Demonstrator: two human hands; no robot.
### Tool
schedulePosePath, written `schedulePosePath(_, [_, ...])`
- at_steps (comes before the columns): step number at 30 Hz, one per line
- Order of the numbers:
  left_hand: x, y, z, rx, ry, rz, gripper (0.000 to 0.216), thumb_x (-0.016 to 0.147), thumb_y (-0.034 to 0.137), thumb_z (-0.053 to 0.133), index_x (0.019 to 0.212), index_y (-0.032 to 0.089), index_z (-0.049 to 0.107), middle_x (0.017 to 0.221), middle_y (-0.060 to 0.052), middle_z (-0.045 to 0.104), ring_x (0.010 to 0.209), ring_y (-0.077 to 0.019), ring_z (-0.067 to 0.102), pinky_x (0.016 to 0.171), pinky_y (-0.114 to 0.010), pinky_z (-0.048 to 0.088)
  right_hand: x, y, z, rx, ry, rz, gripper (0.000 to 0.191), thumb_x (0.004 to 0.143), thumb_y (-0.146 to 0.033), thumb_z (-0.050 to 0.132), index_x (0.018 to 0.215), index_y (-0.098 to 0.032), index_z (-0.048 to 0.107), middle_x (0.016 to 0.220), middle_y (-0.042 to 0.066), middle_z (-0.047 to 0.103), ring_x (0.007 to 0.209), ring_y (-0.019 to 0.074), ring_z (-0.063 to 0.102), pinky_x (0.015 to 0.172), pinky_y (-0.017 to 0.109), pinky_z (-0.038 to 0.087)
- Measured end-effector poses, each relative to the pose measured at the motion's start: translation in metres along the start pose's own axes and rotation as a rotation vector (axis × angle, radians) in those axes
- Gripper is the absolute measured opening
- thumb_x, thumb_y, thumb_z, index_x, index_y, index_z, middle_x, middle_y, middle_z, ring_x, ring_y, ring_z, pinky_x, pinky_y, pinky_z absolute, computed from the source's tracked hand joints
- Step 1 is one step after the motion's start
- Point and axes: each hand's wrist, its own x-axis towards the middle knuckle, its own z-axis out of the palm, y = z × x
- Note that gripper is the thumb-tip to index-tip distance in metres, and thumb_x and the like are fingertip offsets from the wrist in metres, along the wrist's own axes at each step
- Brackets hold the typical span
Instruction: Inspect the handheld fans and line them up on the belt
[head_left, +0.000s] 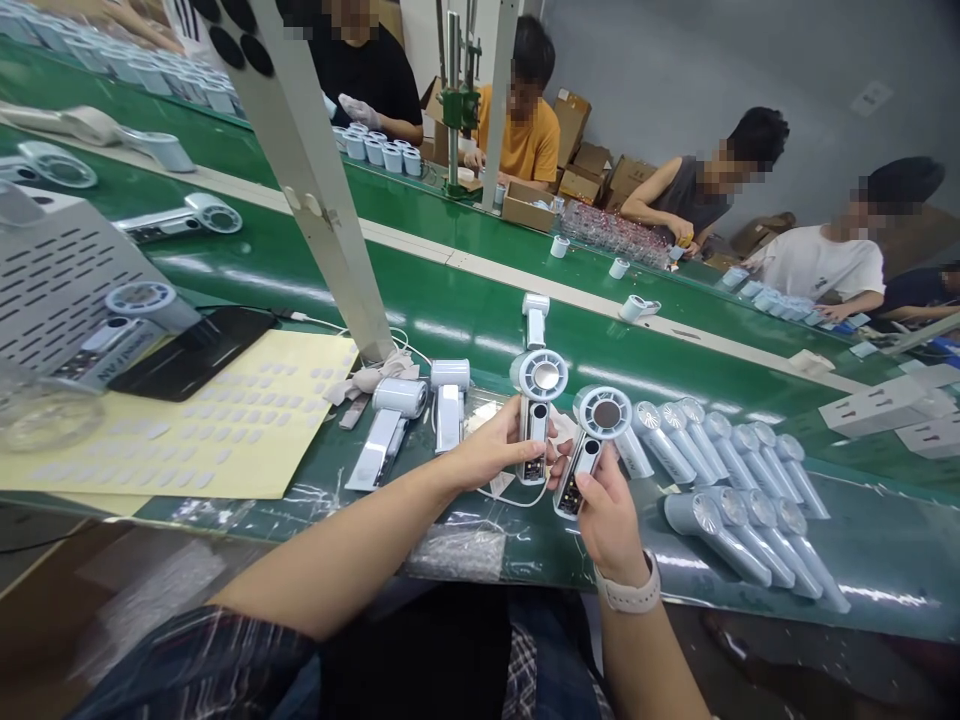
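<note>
My left hand [504, 445] is closed around the handle of a pale blue handheld fan [535, 425], held upright with its open handle showing a dark circuit board. Beside it, my right hand [609, 510] grips a second handheld fan [592, 445], tilted to the right, its circuit board also exposed. The two fans are close together over the green bench. Just left of my hands lie two more fans, one white-handled [450, 405] and one tilted [386, 430]. To the right, several finished-looking fans [739, 540] lie in two slanted rows.
A yellow sheet of white oval stickers [247, 440] lies at left, with a black phone-like slab [191, 355] on it. A metal post [330, 210] rises from the bench. Beyond runs a green conveyor [465, 310] carrying fans. Several co-workers sit across it. A white cable [517, 502] lies near my hands.
</note>
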Motion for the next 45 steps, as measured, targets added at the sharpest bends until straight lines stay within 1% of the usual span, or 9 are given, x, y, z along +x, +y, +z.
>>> schedulePosePath(4, [0.000,0.000,0.001,0.020,0.046,-0.009,0.050,0.074,0.043,0.081,0.103,0.019,0.048,0.091,-0.002,0.062,0.074,-0.0166,0.063,0.069,-0.032,0.048,-0.001,-0.003,0.001,-0.009,0.016,-0.001,0.028,0.083,-0.036,0.071,0.108,-0.024,0.066,0.094,0.004,0.067,0.076,0.0196,0.061,0.069,0.034,0.055])
schedulePosePath(12, [0.000,-0.003,0.000,0.017,0.014,-0.010,0.044,0.074,0.039,0.079,0.098,0.020,0.046,0.084,0.000,0.061,0.070,-0.0167,0.062,0.068,-0.033,0.048,-0.004,0.001,-0.002,0.003,-0.011,0.012,0.028,0.085,-0.035,0.070,0.110,-0.024,0.065,0.091,0.003,0.067,0.073,0.0185,0.060,0.069,0.034,0.055])
schedulePosePath(18, [0.003,-0.003,-0.001,0.027,0.153,-0.005,0.044,0.076,0.043,0.076,0.100,0.021,0.046,0.078,0.002,0.060,0.063,-0.0150,0.059,0.060,-0.030,0.046,-0.004,0.009,0.002,0.069,0.040,0.052,0.025,0.088,-0.039,0.066,0.107,-0.024,0.064,0.096,0.004,0.067,0.070,0.0171,0.062,0.058,0.032,0.054])
schedulePosePath(24, [-0.002,-0.002,0.001,0.012,-0.013,0.049,0.043,0.080,0.051,0.073,0.101,0.022,0.049,0.077,0.000,0.062,0.065,-0.0175,0.061,0.065,-0.032,0.048,-0.002,0.013,0.002,0.039,0.041,0.038,0.024,0.087,-0.036,0.065,0.107,-0.023,0.063,0.098,0.005,0.069,0.075,0.0184,0.063,0.061,0.031,0.055])
schedulePosePath(28, [-0.003,-0.004,0.002,0.048,-0.039,0.045,0.045,0.082,0.053,0.072,0.103,0.021,0.048,0.078,-0.001,0.062,0.068,-0.0183,0.061,0.067,-0.034,0.048,-0.002,0.011,0.000,0.065,0.056,0.050,0.022,0.087,-0.035,0.064,0.105,-0.022,0.064,0.098,0.005,0.069,0.075,0.0184,0.064,0.063,0.032,0.056])
schedulePosePath(34, [-0.002,-0.004,0.002,0.062,-0.040,0.020,0.042,0.082,0.050,0.071,0.098,0.020,0.047,0.080,-0.001,0.060,0.074,-0.0190,0.060,0.071,-0.035,0.050,-0.002,0.008,0.001,0.148,0.069,0.054,0.026,0.087,-0.037,0.066,0.108,-0.023,0.065,0.091,0.003,0.069,0.069,0.0166,0.062,0.061,0.031,0.057])
schedulePosePath(40, [-0.001,0.003,0.002,0.110,0.017,0.012,0.029,0.082,0.036,0.070,0.094,0.019,0.050,0.084,-0.001,0.059,0.073,-0.0169,0.059,0.072,-0.033,0.050,-0.002,0.005,0.001,0.220,0.076,0.111,0.022,0.082,-0.036,0.074,0.099,-0.023,0.070,0.089,0.001,0.069,0.066,0.0141,0.062,0.059,0.028,0.057])
schedulePosePath(43, [-0.001,0.004,0.003,0.181,0.064,-0.015,0.031,0.081,0.035,0.070,0.100,0.019,0.050,0.090,-0.002,0.061,0.078,-0.0188,0.062,0.076,-0.035,0.052,-0.002,0.006,0.001,0.227,0.078,0.109,0.020,0.083,-0.035,0.075,0.099,-0.023,0.071,0.092,0.002,0.070,0.069,0.0137,0.064,0.060,0.026,0.057])
schedulePosePath(45, [-0.002,0.005,0.003,0.272,0.134,-0.033,0.039,0.080,0.036,0.071,0.107,0.019,0.049,0.099,-0.005,0.063,0.089,-0.0225,0.065,0.081,-0.037,0.052,-0.001,0.007,0.001,0.244,0.064,0.093,0.020,0.084,-0.036,0.075,0.098,-0.022,0.071,0.092,0.002,0.071,0.067,0.0130,0.064,0.057,0.024,0.055])
